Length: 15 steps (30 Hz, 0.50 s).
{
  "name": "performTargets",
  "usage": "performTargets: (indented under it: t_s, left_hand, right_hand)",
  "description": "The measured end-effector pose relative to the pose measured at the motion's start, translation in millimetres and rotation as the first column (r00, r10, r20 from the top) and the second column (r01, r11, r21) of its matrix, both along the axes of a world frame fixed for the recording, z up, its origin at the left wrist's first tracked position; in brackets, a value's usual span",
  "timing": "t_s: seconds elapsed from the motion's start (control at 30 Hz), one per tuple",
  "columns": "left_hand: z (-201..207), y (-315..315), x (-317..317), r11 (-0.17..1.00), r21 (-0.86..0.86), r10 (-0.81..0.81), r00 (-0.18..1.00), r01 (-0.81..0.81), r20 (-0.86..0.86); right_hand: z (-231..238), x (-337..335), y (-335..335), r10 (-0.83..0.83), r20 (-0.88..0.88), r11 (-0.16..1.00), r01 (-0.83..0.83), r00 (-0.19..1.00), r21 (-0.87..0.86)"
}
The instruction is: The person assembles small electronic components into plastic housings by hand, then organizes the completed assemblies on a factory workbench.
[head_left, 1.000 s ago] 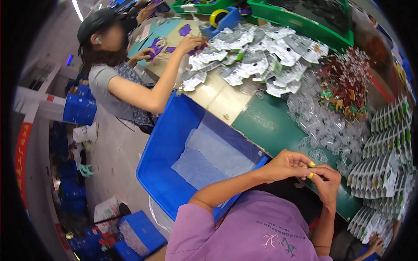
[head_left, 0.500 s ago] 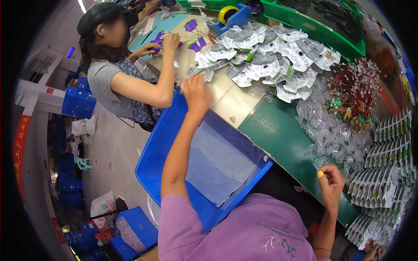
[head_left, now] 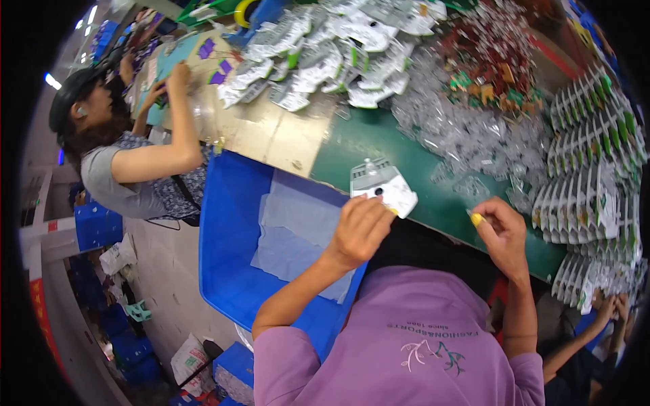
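Note:
My left hand (head_left: 359, 231) grips the lower edge of a white-and-grey plastic shell (head_left: 401, 195), which has a dark round hole, above the front edge of the table. To its right, my right hand (head_left: 502, 237) has thumb and fingers pinched together, with a yellow cover on one fingertip. A small bit shows at that fingertip, too small to name. Just beyond the right hand lies a heap of transparent plastic pieces (head_left: 433, 122). More white-and-grey shells with green edges form a pile (head_left: 308, 64) farther back on the left.
Red wires with small circuit boards (head_left: 497, 74) are heaped at the back right. Stacked white-and-green parts (head_left: 579, 216) stand at the right. A blue bin (head_left: 227, 287) lined with sheeting sits below the table (head_left: 352, 145). A co-worker (head_left: 145, 152) works at the left; another person's hands (head_left: 613, 308) show at right.
My left hand has come back from the shell pile toward me, now with a shell in it. My right hand stays near the transparent pieces, still pinched. The whole view has swung to the right.

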<state>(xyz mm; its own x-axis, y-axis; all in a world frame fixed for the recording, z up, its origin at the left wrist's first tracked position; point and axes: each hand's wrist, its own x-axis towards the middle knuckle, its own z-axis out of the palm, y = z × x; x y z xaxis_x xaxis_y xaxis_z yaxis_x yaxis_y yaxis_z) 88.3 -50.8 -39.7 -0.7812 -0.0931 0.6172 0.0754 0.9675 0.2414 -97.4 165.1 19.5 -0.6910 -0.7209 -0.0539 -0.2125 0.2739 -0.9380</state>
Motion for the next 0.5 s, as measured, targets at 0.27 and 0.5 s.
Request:
performTargets:
  t_s: [0.27,0.5]
  left_hand:
    - [-10.1,22.6,-15.7,0.992,0.12,-0.042,0.989,0.025,0.144]
    - [-3.2,9.6,-23.8,0.957,0.242,-0.197,0.972,0.161,0.13]
  right_hand:
    - [-8.2,14.5,-38.8,0.215,-0.362,0.973,-0.229,0.907,0.005]
    - [-32.7,14.3,-84.2,0.446,-0.735,0.893,-0.307,0.511,0.328]
